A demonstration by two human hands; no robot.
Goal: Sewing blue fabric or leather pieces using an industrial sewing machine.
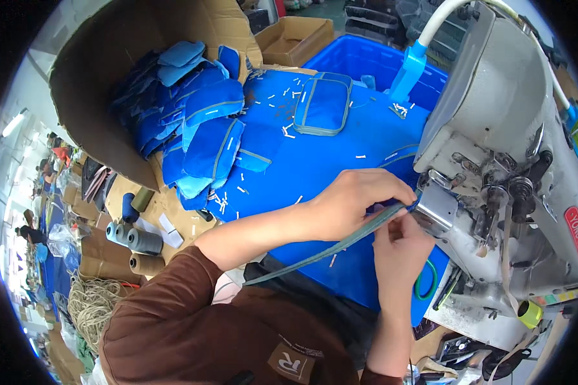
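Observation:
A long grey-green zipper tape (315, 258) trails from my lap up to the sewing machine (488, 160) on the right. My left hand (359, 200) is closed over the tape's upper end, fingertips pressing it close to the machine's metal plate (438, 208). Just below, my right hand (401, 247) pinches the same end between thumb and fingers. A bit of blue fabric shows by the fingertips, but its shape is mostly hidden by my hands. On the blue tabletop (276, 192) beyond lies a blue pouch (324, 104) with grey trim.
At the far left, a cardboard box (96, 83) on its side spills blue fabric pieces (212, 151). Thread spools (144, 241) and a rope heap (96, 308) sit left of me. Behind the table stands a blue bin (359, 54). White scraps (221, 203) dot the tabletop.

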